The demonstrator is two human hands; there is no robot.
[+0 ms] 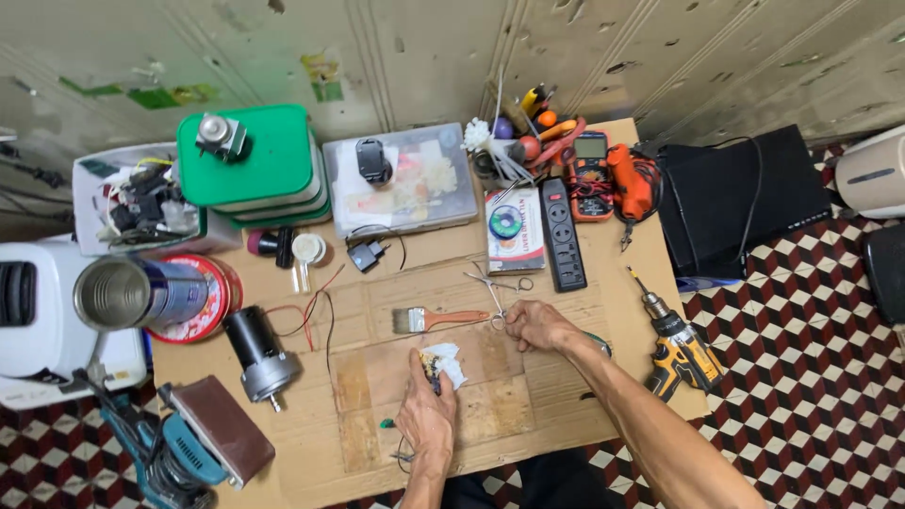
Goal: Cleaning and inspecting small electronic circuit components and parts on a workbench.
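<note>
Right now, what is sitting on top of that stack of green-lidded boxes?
On the green-lidded boxes sits a small grey metal part with a round top, near the lid's back left corner. The rest of the lid is bare. What the boxes hold stays hidden under the lids.

Both forearms enter from the bottom of the frame, bare and sleeveless. The left hand (427, 407) and right hand (537, 326) wear no gloves.

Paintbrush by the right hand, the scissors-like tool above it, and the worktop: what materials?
Paintbrush: orange glossy handle, plastic or painted wood, hard to tell; dull metal ferrule, pale bristles. Scissors-like tool: thin, silvery and shiny, looks like bare steel. Worktop: flat brown cardboard sheets, matte, with seams, worn patches and tape marks. Right hand rests at the tool's handles.
</note>
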